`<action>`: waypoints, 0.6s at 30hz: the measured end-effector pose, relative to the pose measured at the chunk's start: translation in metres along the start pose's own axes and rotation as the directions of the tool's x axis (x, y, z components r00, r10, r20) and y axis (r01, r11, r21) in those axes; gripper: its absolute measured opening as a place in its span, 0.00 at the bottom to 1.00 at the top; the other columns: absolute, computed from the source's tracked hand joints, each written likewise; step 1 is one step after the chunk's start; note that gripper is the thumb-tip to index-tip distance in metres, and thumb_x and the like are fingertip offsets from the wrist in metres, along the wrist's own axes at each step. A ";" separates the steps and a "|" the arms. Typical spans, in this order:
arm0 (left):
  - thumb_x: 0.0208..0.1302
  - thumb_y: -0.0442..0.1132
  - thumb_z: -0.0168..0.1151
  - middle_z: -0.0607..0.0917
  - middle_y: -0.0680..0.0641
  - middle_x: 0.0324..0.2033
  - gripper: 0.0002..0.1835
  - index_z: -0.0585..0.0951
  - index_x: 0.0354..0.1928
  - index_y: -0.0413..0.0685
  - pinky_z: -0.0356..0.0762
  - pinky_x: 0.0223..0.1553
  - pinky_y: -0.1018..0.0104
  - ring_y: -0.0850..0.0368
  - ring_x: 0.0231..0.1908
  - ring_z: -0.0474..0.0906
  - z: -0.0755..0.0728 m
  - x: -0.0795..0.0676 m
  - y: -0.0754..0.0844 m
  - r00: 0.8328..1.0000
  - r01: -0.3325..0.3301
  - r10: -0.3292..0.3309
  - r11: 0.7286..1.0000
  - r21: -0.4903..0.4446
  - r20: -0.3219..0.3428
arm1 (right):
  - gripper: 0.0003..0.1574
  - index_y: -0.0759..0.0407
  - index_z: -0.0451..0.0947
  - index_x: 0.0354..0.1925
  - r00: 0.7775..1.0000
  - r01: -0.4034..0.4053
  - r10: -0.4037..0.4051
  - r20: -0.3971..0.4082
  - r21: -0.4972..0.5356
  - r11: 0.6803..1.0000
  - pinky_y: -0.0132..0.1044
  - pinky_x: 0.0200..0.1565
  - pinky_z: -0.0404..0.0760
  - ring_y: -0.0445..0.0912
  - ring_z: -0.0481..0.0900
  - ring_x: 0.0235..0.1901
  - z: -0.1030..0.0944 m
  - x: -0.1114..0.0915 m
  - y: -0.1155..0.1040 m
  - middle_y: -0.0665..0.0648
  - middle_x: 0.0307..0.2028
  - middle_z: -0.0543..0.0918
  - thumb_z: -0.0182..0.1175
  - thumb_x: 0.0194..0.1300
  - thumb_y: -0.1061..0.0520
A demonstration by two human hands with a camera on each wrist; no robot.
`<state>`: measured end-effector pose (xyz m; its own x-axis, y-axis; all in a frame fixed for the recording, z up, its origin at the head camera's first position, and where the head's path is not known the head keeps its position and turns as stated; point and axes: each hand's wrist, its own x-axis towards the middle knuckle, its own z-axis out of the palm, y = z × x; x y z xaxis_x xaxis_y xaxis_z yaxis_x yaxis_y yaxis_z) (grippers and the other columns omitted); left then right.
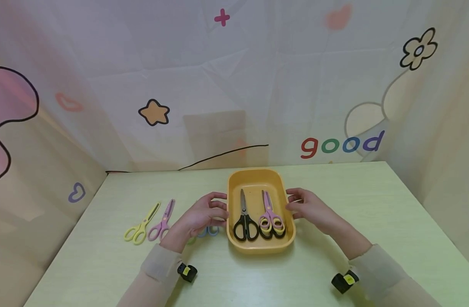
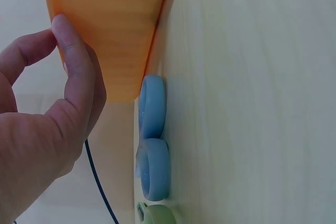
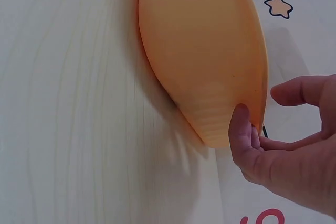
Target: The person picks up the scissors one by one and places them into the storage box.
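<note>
A yellow plastic tray [image 1: 261,248] is flanked by both hands. My left hand [image 1: 206,213] has its fingertips right at the tray's left wall, the fingers bent loosely. On the opposite side, my right hand [image 1: 309,209] brings its fingertips to the right wall; in the right wrist view the upper digit stands apart from the rim. Black-handled scissors [image 1: 245,221] lie inside at the left. Pink-handled scissors [image 1: 270,215] overlap yellow-and-black-handled scissors [image 1: 266,232] at the right. Blue scissor handles [image 2: 153,169] show on the table beneath my left hand.
Yellow scissors [image 1: 141,228] and pink scissors [image 1: 165,221] lie left of the tray; the left wrist partly covers the pink pair. Green handles [image 2: 157,214] are by the blue ones. A printed curtain [image 1: 219,85] hangs behind the pale table [image 1: 334,179].
</note>
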<state>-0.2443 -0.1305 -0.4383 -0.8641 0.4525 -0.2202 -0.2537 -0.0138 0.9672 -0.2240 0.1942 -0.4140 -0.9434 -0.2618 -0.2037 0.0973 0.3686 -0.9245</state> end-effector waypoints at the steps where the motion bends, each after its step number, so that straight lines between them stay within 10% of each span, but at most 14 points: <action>1: 0.64 0.22 0.62 0.78 0.37 0.47 0.34 0.62 0.70 0.34 0.87 0.38 0.61 0.52 0.36 0.83 0.000 0.000 0.000 1.000 -0.001 0.001 1.000 0.001 0.000 | 0.39 0.76 0.56 0.73 1.000 0.004 -0.004 0.004 -0.001 1.000 0.42 0.49 0.85 0.57 0.76 0.51 0.000 0.000 0.000 0.71 0.58 0.70 0.57 0.72 0.62; 10: 0.64 0.22 0.63 0.77 0.39 0.44 0.34 0.62 0.70 0.30 0.87 0.42 0.57 0.52 0.35 0.83 0.000 -0.003 0.001 1.000 -0.029 0.029 0.999 0.031 0.000 | 0.41 0.76 0.54 0.74 0.999 -0.002 0.000 0.036 0.041 0.999 0.40 0.48 0.85 0.57 0.77 0.51 0.000 0.001 0.005 0.72 0.58 0.69 0.58 0.69 0.66; 18: 0.66 0.29 0.67 0.78 0.39 0.44 0.30 0.68 0.67 0.31 0.85 0.47 0.49 0.47 0.37 0.83 0.000 -0.011 0.003 0.994 -0.071 0.091 0.961 0.268 -0.064 | 0.39 0.78 0.55 0.73 0.999 0.020 -0.023 0.038 0.079 0.997 0.38 0.47 0.86 0.56 0.79 0.50 -0.002 0.002 0.006 0.71 0.56 0.70 0.57 0.70 0.68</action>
<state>-0.2360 -0.1354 -0.4327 -0.9097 0.3914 -0.1388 -0.0658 0.1940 0.9788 -0.2254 0.1978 -0.4196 -0.9327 -0.3041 -0.1940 0.1026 0.2919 -0.9509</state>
